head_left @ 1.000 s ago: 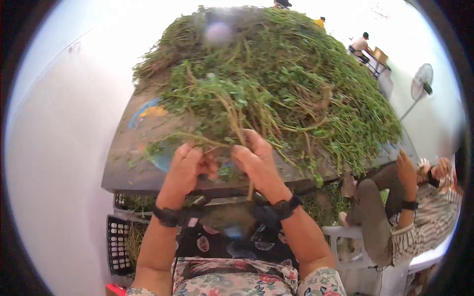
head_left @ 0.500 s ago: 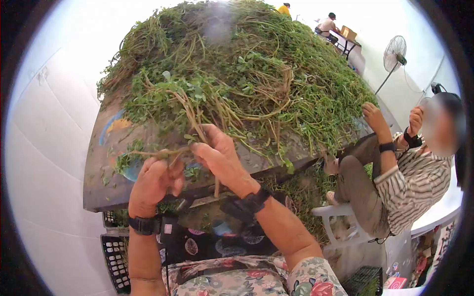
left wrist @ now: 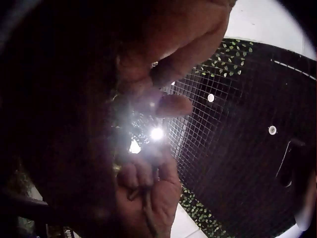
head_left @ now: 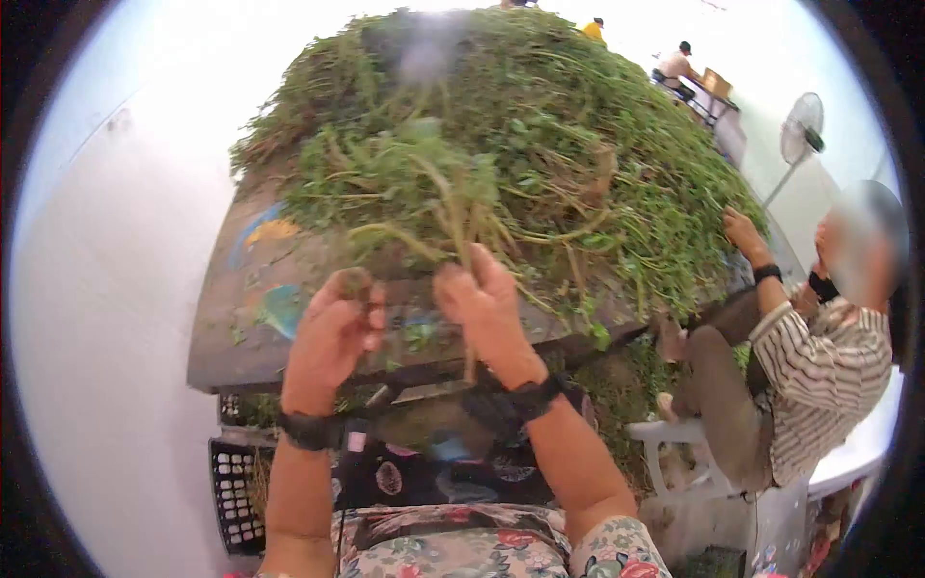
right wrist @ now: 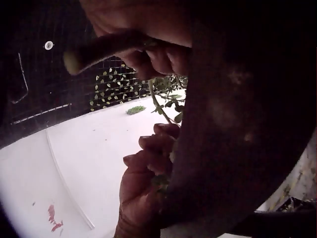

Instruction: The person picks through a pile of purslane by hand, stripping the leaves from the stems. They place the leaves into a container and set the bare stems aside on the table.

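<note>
My right hand (head_left: 487,308) grips a leafy green stalk (head_left: 453,207), its foliage pointing away over the pile and its bare lower end hanging below the fist. In the right wrist view that cut-looking stem end (right wrist: 74,62) sticks out beside the curled fingers. A side branch (head_left: 395,234) leans left from the stalk. To the left, my left hand (head_left: 332,328) is apart from the stalk, its thumb and fingers pinching a small greenish bit (head_left: 355,281), blurred. A big heap of the same greens (head_left: 540,125) lies beyond both hands.
The heap covers most of a dark table (head_left: 231,332), with scraps near its front edge. Black crates (head_left: 236,491) stand below left. Another person (head_left: 829,356) sits at right by a white chair (head_left: 665,438). A fan (head_left: 802,130) stands behind.
My left hand has drawn away from the side branch it was pinching and now stands apart from the right. My right hand keeps its grip on the stalk. The head view has swung about.
</note>
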`<state>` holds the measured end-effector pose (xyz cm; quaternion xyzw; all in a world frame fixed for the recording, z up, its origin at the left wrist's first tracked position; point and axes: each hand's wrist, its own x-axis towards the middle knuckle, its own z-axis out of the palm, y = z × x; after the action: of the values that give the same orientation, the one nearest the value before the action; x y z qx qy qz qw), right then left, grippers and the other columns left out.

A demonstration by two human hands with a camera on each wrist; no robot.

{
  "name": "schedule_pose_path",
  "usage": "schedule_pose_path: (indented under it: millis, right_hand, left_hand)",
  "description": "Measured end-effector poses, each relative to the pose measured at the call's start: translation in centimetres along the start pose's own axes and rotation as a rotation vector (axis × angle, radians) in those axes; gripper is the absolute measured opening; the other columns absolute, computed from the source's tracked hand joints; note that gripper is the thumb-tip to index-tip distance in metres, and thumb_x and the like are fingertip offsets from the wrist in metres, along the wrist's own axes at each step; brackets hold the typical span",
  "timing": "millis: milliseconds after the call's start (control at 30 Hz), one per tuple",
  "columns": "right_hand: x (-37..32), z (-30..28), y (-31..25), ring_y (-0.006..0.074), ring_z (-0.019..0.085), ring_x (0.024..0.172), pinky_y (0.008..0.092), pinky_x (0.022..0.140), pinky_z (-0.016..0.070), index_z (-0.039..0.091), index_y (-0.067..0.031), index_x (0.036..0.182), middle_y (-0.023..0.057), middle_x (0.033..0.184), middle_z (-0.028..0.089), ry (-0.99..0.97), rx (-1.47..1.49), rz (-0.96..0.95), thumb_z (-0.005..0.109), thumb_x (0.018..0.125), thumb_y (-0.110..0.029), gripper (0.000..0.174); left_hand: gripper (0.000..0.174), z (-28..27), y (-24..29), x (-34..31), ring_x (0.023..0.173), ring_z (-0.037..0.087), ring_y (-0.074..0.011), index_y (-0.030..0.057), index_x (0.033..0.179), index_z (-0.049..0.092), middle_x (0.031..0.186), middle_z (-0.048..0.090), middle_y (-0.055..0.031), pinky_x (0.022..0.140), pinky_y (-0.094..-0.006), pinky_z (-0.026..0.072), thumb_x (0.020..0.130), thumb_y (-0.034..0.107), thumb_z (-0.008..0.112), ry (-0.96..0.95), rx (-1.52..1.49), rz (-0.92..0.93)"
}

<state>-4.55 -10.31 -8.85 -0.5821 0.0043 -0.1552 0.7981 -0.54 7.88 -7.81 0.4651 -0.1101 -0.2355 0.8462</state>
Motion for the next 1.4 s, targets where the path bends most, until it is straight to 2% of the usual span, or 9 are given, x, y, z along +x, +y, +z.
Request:
schedule_pose_path:
  millis: [133, 467, 767, 867, 967, 1167, 1267, 1367, 1400]
  right_hand:
    - [-0.2, 0.2, -0.4, 0.0041, 0.036, 0.051, 0.0194, 0.044, 0.0286, 0.048, -0.0068, 0.088, -0.0024, 0.061, 0.045, -0.031, 0.195, 0.043, 0.048, 0.086, -0.012, 0.005]
    - [-0.3, 0.4, -0.6, 0.0057, 0.035, 0.049, 0.0202, 0.044, 0.0286, 0.047, -0.0075, 0.087, -0.0001, 0.062, 0.044, -0.006, 0.272, 0.116, 0.047, 0.088, -0.014, 0.007]
    - [-0.4, -0.2, -1.1, 0.0062, 0.035, 0.046, 0.0206, 0.042, 0.0275, 0.047, -0.0055, 0.090, 0.0004, 0.059, 0.044, -0.191, 0.415, 0.230, 0.046, 0.088, -0.013, 0.008]
    - [-0.3, -0.4, -1.2, 0.0057, 0.035, 0.046, 0.0199, 0.041, 0.0265, 0.048, -0.0042, 0.092, 0.0006, 0.059, 0.044, -0.252, 0.403, 0.295, 0.045, 0.088, -0.012, 0.009]
    - [-0.3, -0.7, -1.3, 0.0053, 0.035, 0.046, 0.0196, 0.041, 0.0259, 0.048, -0.0036, 0.093, 0.0004, 0.059, 0.044, -0.325, 0.432, 0.324, 0.045, 0.088, -0.012, 0.010]
    - [-0.3, -0.9, -1.1, 0.0050, 0.034, 0.046, 0.0197, 0.040, 0.0258, 0.048, -0.0039, 0.093, -0.0005, 0.059, 0.043, -0.368, 0.465, 0.318, 0.045, 0.088, -0.012, 0.010]
    - [-0.2, -0.9, -1.0, 0.0048, 0.034, 0.046, 0.0196, 0.041, 0.0258, 0.048, -0.0041, 0.093, -0.0008, 0.059, 0.042, -0.369, 0.469, 0.318, 0.046, 0.088, -0.011, 0.009]
    - [-0.3, -0.7, -1.0, 0.0044, 0.035, 0.046, 0.0194, 0.041, 0.0258, 0.048, -0.0047, 0.093, -0.0010, 0.059, 0.043, -0.358, 0.450, 0.331, 0.046, 0.089, -0.012, 0.008]
    - [-0.4, -0.6, -1.1, 0.0043, 0.035, 0.047, 0.0193, 0.041, 0.0259, 0.048, -0.0049, 0.093, -0.0010, 0.059, 0.043, -0.348, 0.441, 0.335, 0.046, 0.089, -0.012, 0.008]
  left_hand:
    - [0.016, -0.9, -0.2, 0.3, 0.067, 0.051, -0.0117, 0.0085, 0.101, 0.051, 0.091, 0.055, -0.0052, 0.047, -0.0202, 0.0395, 0.086, 0.011, 0.052, -0.037, -0.065, -0.024]
    - [0.008, -1.0, -0.2, 0.5, 0.065, 0.051, -0.0102, 0.0082, 0.094, 0.053, 0.089, 0.056, -0.0048, 0.047, -0.0210, 0.0398, 0.088, 0.013, 0.051, -0.111, -0.113, -0.044]
    - [0.019, 0.0, -1.0, 0.7, 0.061, 0.048, -0.0098, 0.0068, 0.106, 0.053, 0.087, 0.057, -0.0046, 0.050, -0.0204, 0.0378, 0.088, 0.013, 0.050, 0.076, -0.015, 0.130]
    - [0.025, 0.3, -1.2, 0.6, 0.058, 0.045, -0.0089, 0.0048, 0.109, 0.052, 0.083, 0.059, -0.0036, 0.050, -0.0208, 0.0358, 0.086, 0.014, 0.053, 0.038, 0.353, 0.163]
    - [0.025, 1.5, -2.2, 0.8, 0.059, 0.046, -0.0110, 0.0034, 0.106, 0.054, 0.076, 0.059, -0.0051, 0.053, -0.0244, 0.0387, 0.083, 0.014, 0.055, 0.134, 0.677, 0.327]
    - [0.026, 1.0, -2.1, 0.5, 0.074, 0.058, -0.0345, 0.0025, 0.102, 0.059, 0.082, 0.061, -0.0191, 0.067, -0.0393, 0.0451, 0.080, 0.016, 0.056, 0.215, 1.509, 0.508]
    - [0.028, 0.3, -1.2, 0.0, 0.082, 0.056, -0.0398, 0.0033, 0.103, 0.058, 0.089, 0.061, -0.0217, 0.070, -0.0421, 0.0452, 0.079, 0.018, 0.057, 0.182, 1.671, 0.506]
    - [0.028, 0.6, -0.6, -0.3, 0.083, 0.057, -0.0396, 0.0053, 0.102, 0.059, 0.090, 0.061, -0.0211, 0.070, -0.0423, 0.0460, 0.079, 0.020, 0.057, 0.150, 1.599, 0.510]
    - [0.027, 1.1, -0.4, -0.4, 0.078, 0.057, -0.0389, 0.0053, 0.100, 0.059, 0.084, 0.060, -0.0204, 0.067, -0.0433, 0.0455, 0.078, 0.020, 0.057, 0.132, 1.589, 0.514]
